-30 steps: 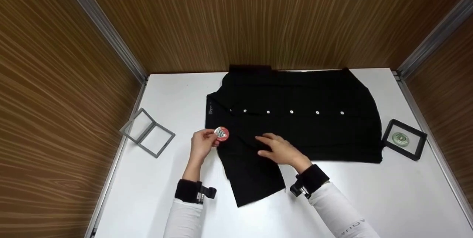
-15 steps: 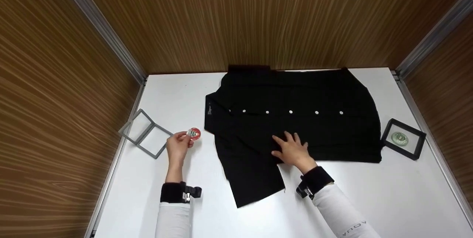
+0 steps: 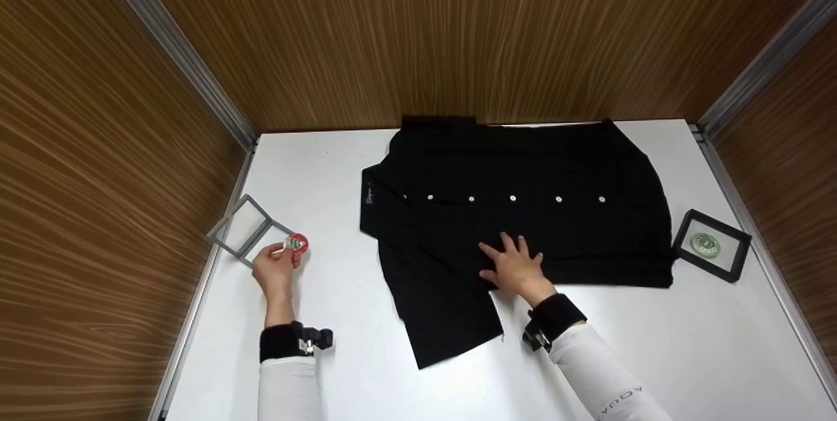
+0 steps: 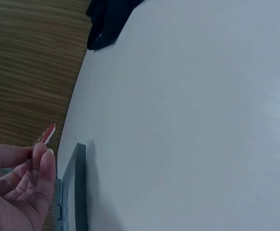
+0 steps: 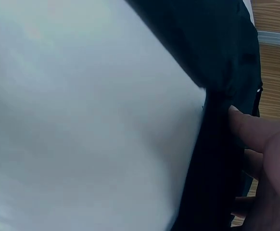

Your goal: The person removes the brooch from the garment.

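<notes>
Between thumb and fingers, my left hand (image 3: 274, 270) pinches a round red, white and green badge (image 3: 298, 244), seen nearly edge-on in the left wrist view (image 4: 47, 134). Hand and badge are over the near part of a hinged grey frame (image 3: 261, 238) that lies unfolded, partly hidden by the hand. A black short-sleeved button shirt (image 3: 575, 166) is spread flat, collar to the left. On its lower front rests my right hand (image 3: 516, 272), fingers spread; the right wrist view shows the thumb and fingers (image 5: 255, 130) against the cloth.
At the right, beside the shirt's hem, lies a black frame (image 3: 735, 270) with a green round badge (image 3: 705, 245) inside. Wood-grain walls (image 3: 458, 29) enclose the white table (image 3: 366, 369) at the back and both sides.
My left hand has carried the red badge leftward from the shirt's collar area to the grey frame. My right hand has moved slightly right and come down flat on the shirt.
</notes>
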Motion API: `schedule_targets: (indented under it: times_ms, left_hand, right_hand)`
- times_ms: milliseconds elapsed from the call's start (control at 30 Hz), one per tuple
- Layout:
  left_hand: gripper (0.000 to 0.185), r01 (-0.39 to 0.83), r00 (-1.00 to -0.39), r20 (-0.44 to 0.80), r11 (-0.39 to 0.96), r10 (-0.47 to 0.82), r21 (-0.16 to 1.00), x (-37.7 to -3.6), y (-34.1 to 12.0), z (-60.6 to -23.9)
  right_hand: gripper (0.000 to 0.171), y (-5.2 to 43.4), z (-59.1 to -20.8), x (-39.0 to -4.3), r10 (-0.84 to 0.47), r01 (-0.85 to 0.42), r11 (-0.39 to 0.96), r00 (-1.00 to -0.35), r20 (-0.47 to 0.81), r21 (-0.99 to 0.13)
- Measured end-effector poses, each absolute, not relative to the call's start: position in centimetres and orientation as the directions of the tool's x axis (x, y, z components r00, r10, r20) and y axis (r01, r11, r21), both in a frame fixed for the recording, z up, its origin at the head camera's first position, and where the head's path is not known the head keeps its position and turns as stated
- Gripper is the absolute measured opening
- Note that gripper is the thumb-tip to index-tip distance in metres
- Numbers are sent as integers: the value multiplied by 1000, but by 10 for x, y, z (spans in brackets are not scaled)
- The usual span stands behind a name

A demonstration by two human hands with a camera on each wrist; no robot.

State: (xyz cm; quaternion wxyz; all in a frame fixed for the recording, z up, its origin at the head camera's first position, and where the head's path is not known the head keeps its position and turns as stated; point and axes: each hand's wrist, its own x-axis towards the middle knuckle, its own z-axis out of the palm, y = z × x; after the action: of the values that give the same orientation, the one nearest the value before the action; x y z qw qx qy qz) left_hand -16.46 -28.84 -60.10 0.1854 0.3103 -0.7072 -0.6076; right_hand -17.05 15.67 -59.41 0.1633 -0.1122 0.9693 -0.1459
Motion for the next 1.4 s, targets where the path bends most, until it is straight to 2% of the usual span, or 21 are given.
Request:
schedule_targets:
  times_ms: [133, 267, 400, 700, 833, 1067, 1400]
  left_hand:
    - [20, -268, -687, -143, 65, -713, 961, -162, -303, -604]
    - [23, -276, -658, -197, -11, -727, 961, -162, -312, -606]
    - [24, -268, -643, -228, -64, -731, 961, -165, -318, -608]
    - [26, -288, -627, -222, -42, -747, 957, -168, -329, -615]
    - [29, -305, -637, -185, 24, -748, 952, -168, -327, -614]
    - [33, -420, -666, -36, 335, -745, 843, -163, -324, -612]
    - [34, -433, -674, -44, 346, -737, 832, -160, -324, -610]
  right_hand:
    - [59, 156, -594, -173, -272, -178, 931, -922, -277, -319]
    - [59, 155, -594, -175, -271, -175, 929, -921, -279, -326]
    - [59, 155, -594, -177, -270, -168, 927, -920, -284, -334]
    - [59, 154, -596, -174, -269, -176, 928, -926, -265, -328]
    - [59, 154, -594, -171, -267, -179, 931, -928, -261, -317]
    - [60, 156, -594, -170, -267, -180, 932, -928, -261, -313]
    - [59, 157, -594, -170, -269, -177, 929, -927, -262, -325]
